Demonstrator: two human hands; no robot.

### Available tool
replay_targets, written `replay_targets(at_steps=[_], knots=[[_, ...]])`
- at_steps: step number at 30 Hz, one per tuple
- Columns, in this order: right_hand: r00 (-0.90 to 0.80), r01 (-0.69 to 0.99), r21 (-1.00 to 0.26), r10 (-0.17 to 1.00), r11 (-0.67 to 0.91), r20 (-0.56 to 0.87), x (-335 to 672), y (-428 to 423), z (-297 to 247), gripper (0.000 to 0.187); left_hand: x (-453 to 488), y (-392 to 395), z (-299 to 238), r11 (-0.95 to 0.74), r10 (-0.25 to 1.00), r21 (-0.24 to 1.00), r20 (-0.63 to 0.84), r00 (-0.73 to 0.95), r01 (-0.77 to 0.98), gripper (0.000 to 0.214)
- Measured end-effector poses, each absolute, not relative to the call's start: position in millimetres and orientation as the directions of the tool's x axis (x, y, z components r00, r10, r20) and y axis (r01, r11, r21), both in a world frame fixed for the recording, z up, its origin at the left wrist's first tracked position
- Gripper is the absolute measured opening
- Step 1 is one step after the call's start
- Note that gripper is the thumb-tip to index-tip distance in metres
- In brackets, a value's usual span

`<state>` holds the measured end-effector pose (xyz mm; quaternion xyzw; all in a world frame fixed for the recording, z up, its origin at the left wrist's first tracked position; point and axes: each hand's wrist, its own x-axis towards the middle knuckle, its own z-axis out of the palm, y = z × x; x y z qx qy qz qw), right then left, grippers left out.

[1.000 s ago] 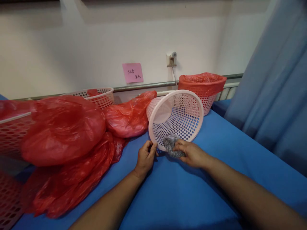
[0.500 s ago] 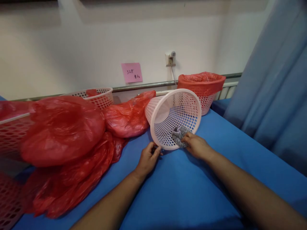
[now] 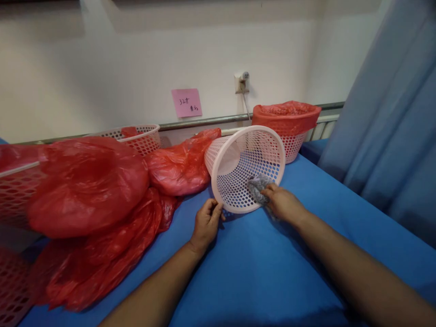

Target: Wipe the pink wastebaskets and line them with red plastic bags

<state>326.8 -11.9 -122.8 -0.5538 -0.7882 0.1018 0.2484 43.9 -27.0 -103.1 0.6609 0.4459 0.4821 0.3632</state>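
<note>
A pale pink perforated plastic wastebasket [image 3: 220,179] lies on its side on the blue bed cover [image 3: 245,272], its mouth turned toward me. My right hand [image 3: 284,202] grips a grey cloth [image 3: 258,187] at the lower right of the mouth, the cloth against the inner wall near the rim. At the lower left of the rim is my left hand [image 3: 207,222], its fingers closed on the basket's edge, with some fingertips hidden beneath it.
Crumpled red plastic bags [image 3: 91,181] lie on the left, another red bag [image 3: 182,165] beside the basket. Behind on the right stands a red-lined basket [image 3: 293,141]; more baskets [image 3: 150,136] are at left. A blue curtain [image 3: 384,136] hangs right; a socket [image 3: 241,84] is on the wall.
My right hand has shifted slightly right with the cloth, which is bunched differently. My left hand has moved a little left and up along the rim. The basket has barely moved.
</note>
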Motion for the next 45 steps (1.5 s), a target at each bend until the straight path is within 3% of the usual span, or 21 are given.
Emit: replay_targets(at_steps=[2,6,8,10,13,15,19,25,28,33,36,38,42,45], knots=[[-0.215,0.847,-0.418,0.93,0.329,0.297,326.4,-12.5,-121.4,0.039,44.8,-27.6,-102.8,-0.338,0.94,0.912,0.319,0.118,0.231,0.03],[-0.501,0.599,-0.532,0.798,0.599,0.335,301.9,-29.1,-115.3,0.047,47.0,-27.6,-101.7,-0.342,0.94,0.916,0.334,0.07,0.212,0.03],[-0.58,0.505,-0.566,0.742,0.652,0.336,292.0,-34.9,-113.4,0.052,45.2,-25.7,-99.2,-0.347,0.937,0.914,0.348,0.032,0.208,0.029],[-0.547,0.571,-0.548,0.781,0.611,0.301,292.6,-33.5,-113.0,0.049,41.2,-22.6,-95.3,-0.357,0.93,0.91,0.367,-0.006,0.211,0.027],[-0.348,0.799,-0.432,0.908,0.418,0.235,308.3,-22.5,-115.0,0.042,35.4,-18.0,-89.3,-0.372,0.921,0.902,0.388,-0.031,0.218,0.025],[-0.27,0.859,-0.38,0.933,0.345,0.237,317.8,-16.3,-117.5,0.04,34.5,-17.4,-88.0,-0.371,0.924,0.903,0.382,-0.01,0.216,0.024],[-0.356,0.798,-0.405,0.892,0.445,0.279,316.2,-16.9,-122.2,0.041,41.9,-22.9,-96.7,-0.334,0.94,0.918,0.307,0.151,0.211,0.025],[-0.439,0.569,-0.615,0.834,0.546,0.335,291.1,-29.4,-122.8,0.047,56.0,-25.5,-115.8,-0.308,0.914,0.92,0.215,0.344,0.242,0.024],[-0.475,0.516,-0.624,0.802,0.588,0.363,283.6,-32.8,-120.3,0.052,54.2,-23.0,-114.0,-0.313,0.921,0.92,0.235,0.31,0.235,0.027],[-0.332,0.792,-0.442,0.904,0.422,0.268,301.5,-24.5,-117.7,0.039,44.7,-23.5,-102.5,-0.308,0.947,0.929,0.28,0.155,0.205,0.032],[-0.225,0.865,-0.393,0.941,0.312,0.252,313.2,-21.4,-116.6,0.032,43.4,-25.5,-98.6,-0.308,0.951,0.932,0.294,0.1,0.19,0.033],[-0.274,0.832,-0.412,0.922,0.371,0.275,308.1,-26.3,-114.7,0.036,45.4,-27.1,-98.3,-0.311,0.95,0.933,0.299,0.092,0.183,0.033],[-0.468,0.597,-0.536,0.801,0.598,0.373,276.8,-43.3,-111.3,0.043,49.9,-29.5,-98.5,-0.323,0.946,0.929,0.312,0.088,0.183,0.034],[-0.434,0.657,-0.503,0.827,0.561,0.356,270.3,-43.0,-112.5,0.043,47.3,-28.2,-93.2,-0.343,0.939,0.92,0.344,0.028,0.191,0.033]])
